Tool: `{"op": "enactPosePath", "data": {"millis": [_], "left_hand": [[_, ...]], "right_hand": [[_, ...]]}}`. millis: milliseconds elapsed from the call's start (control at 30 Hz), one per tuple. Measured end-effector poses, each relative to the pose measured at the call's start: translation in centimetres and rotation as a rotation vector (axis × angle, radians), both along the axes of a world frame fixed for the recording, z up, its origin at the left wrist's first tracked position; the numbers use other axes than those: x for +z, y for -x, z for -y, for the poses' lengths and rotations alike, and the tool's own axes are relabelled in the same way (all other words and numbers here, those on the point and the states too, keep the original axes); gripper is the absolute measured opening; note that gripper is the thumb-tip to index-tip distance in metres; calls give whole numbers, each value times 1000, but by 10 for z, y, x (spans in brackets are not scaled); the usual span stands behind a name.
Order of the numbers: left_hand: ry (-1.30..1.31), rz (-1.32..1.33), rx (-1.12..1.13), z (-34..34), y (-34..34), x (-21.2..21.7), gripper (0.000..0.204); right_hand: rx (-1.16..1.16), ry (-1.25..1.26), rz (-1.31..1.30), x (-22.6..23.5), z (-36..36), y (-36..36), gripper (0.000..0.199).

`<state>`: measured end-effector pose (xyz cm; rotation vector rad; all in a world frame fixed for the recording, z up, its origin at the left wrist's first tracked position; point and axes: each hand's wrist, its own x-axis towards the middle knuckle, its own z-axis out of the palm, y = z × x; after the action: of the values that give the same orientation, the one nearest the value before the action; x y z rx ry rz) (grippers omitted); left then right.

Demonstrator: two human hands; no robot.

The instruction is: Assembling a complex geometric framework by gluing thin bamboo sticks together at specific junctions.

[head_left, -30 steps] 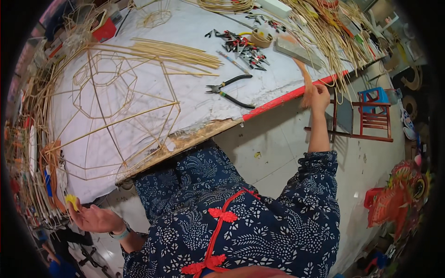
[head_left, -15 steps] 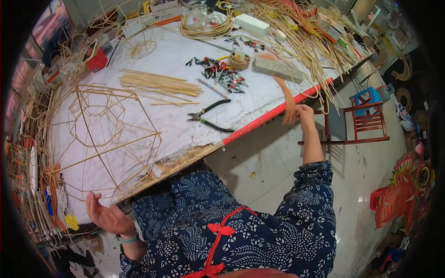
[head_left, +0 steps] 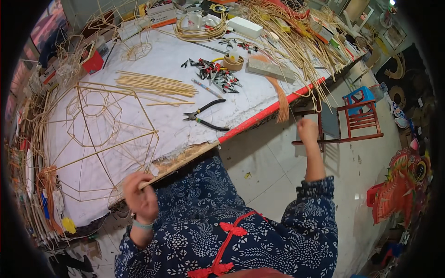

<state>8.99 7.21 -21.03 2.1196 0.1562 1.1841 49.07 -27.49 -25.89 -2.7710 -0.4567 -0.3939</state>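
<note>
Working at a long white-topped table (head_left: pixel 178 139) with battered wood and red edging. On its left part, a large angular frame (head_left: pixel 95 153) of thin golden bamboo-like strips; could warp if leaned on. Next, a long orange-brown hank (head_left: pixel 282 102) of fine fibre, run beneath an oblong grey block (head_left: pixel 271 69) and hanging over the red edge; might slide or tangle if tugged hard. With left hand (head_left: pixel 140 197) loosely half-curled by the battered edge, gripping nothing visible; could snag there. With right hand (head_left: pixel 308 131) pinched just beside the fibre tips, seemingly on one thin strand (head_left: pixel 295 119); could snap it if jerked.
</note>
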Motion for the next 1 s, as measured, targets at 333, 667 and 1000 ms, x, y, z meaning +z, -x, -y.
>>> {"op": "enactPosePath", "data": {"millis": [333,667,1000], "left_hand": [[27,-377,-857,97,-63,-30,29],[1030,-591,-658,36,1,7,29],[1811,149,-714,-24,0,1,25]], "right_hand": [[750,-172,-546,28,-71,271,7],[913,-554,-836,46,-160,278,7],[862,-1029,-1865,40,-243,283,9]]}}
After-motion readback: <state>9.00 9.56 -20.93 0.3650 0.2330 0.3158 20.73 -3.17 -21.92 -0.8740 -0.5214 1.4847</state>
